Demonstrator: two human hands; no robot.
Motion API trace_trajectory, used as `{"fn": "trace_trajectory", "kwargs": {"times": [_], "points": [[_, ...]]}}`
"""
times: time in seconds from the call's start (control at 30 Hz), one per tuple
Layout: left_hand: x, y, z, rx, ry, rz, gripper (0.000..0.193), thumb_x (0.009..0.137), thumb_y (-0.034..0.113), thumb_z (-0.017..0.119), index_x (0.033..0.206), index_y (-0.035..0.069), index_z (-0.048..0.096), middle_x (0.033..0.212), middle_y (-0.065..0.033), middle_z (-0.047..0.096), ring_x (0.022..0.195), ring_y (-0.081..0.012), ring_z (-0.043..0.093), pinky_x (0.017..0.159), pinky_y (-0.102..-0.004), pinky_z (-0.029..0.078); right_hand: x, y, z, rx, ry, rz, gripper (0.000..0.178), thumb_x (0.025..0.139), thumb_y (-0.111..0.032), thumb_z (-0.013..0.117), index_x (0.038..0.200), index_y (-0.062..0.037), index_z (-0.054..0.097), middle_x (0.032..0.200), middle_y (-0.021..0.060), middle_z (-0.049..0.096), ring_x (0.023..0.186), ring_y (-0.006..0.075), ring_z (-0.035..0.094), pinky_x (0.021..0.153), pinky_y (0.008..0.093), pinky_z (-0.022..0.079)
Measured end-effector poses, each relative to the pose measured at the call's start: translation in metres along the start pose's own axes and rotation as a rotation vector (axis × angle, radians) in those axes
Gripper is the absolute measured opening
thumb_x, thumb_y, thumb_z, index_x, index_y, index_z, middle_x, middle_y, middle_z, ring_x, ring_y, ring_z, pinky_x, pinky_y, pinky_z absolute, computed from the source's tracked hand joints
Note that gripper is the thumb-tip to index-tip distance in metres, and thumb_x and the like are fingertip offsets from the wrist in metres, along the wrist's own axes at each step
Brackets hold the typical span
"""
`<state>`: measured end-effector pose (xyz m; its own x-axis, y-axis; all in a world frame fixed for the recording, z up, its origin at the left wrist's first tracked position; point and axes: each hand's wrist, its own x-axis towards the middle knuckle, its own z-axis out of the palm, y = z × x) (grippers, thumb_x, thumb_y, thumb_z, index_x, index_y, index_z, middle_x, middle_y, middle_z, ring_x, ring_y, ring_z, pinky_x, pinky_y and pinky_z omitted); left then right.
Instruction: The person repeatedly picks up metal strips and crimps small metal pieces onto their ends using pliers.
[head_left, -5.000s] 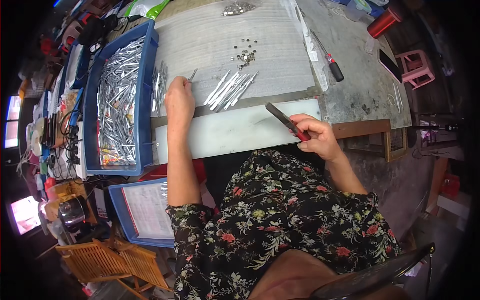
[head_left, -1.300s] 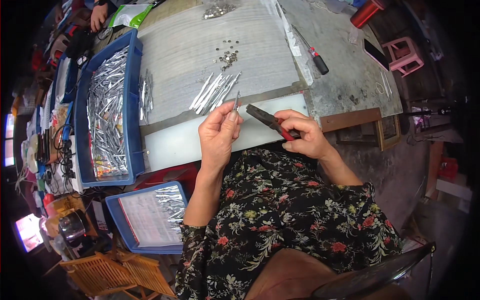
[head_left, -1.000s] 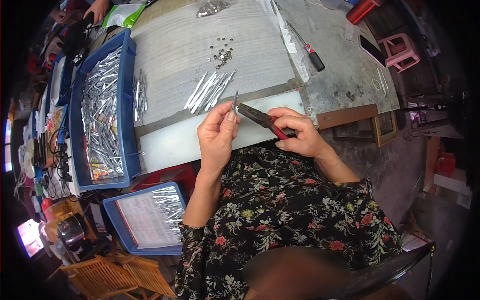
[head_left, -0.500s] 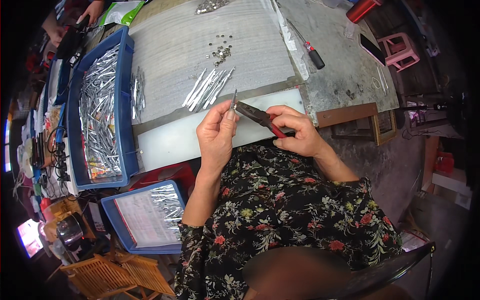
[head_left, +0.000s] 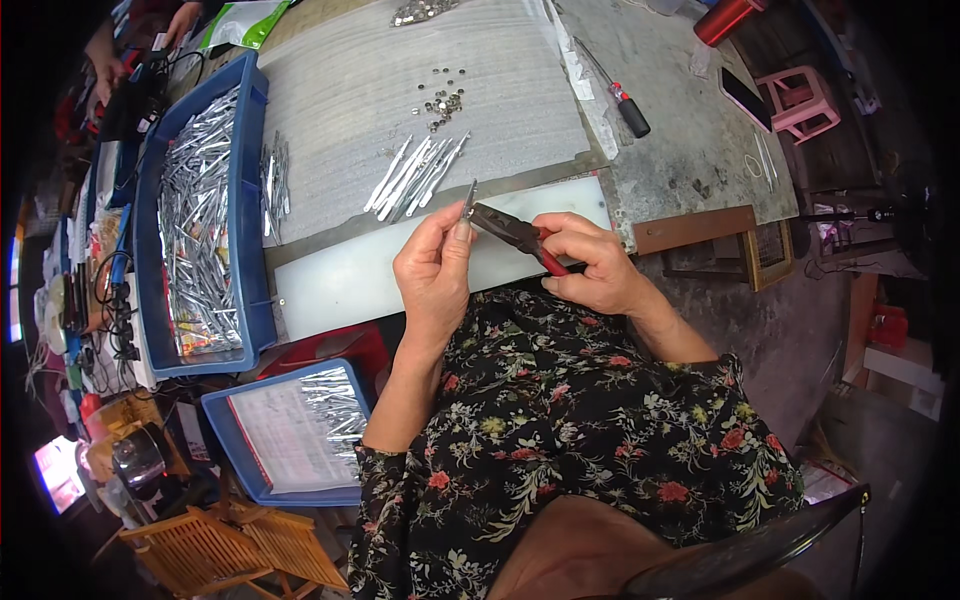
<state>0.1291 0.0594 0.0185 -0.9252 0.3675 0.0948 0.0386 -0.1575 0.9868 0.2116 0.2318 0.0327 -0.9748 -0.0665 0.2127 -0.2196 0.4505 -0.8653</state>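
Observation:
Between the thumb and fingers of my left hand (head_left: 435, 265) is a thin silvery metal piece (head_left: 469, 196), its tip pointing up and away from me. My right hand (head_left: 595, 262) grips pliers (head_left: 510, 230) with dark jaws and red handles. The jaws meet the metal piece right beside my left fingertips; whether they clamp it is too small to tell. Both hands are above the white board (head_left: 345, 278) at the near table edge. Beyond them lies a small row of similar slim metal pieces (head_left: 415, 178), with small round metal parts (head_left: 442, 105) scattered farther off.
A blue bin (head_left: 256, 215) heaped with metal pieces stands at the left, a few more beside it. A lower blue tray (head_left: 290, 497) holds others. A screwdriver (head_left: 628, 110) and phone (head_left: 744, 99) lie on the right. Another person's hand (head_left: 183, 22) shows at the far left.
The pliers' handles look spread slightly wider, and my right fingers have shifted a little. My left hand keeps its hold on the metal piece. The other person's hands have moved slightly.

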Motion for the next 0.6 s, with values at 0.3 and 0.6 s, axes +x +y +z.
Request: {"fn": "trace_trajectory", "kwargs": {"times": [0.3, 0.6], "points": [[-0.003, -0.014, 0.0, 0.247, 0.075, 0.351, 0.021, 0.084, 0.006, 0.052, 0.103, -0.003, 0.055, 0.075, -0.0012, 0.054, 0.056, -0.0031, 0.041, 0.048, -0.0153, 0.032, -0.001, 0.015, -0.003, 0.873, -0.187, 0.404, 0.019, 0.058, 0.0, 0.061, 0.075, -0.0004, 0.054, 0.101, 0.0099, 0.053, 0.083, 0.0131, 0.05, 0.069, 0.0249, 0.041], [-0.001, -0.003, -0.001, 0.009, 0.053, 0.053, 0.023, 0.086, 0.009, 0.05, 0.105, -0.003, 0.053, 0.074, -0.0014, 0.054, 0.054, -0.0029, 0.041, 0.047, -0.0152, 0.031, 0.003, 0.002, -0.001, 0.249, -0.045, 0.118, 0.022, 0.057, -0.002, 0.062, 0.077, -0.0001, 0.054, 0.103, 0.0112, 0.051, 0.087, 0.0157, 0.051, 0.074, 0.0267, 0.04]]}}
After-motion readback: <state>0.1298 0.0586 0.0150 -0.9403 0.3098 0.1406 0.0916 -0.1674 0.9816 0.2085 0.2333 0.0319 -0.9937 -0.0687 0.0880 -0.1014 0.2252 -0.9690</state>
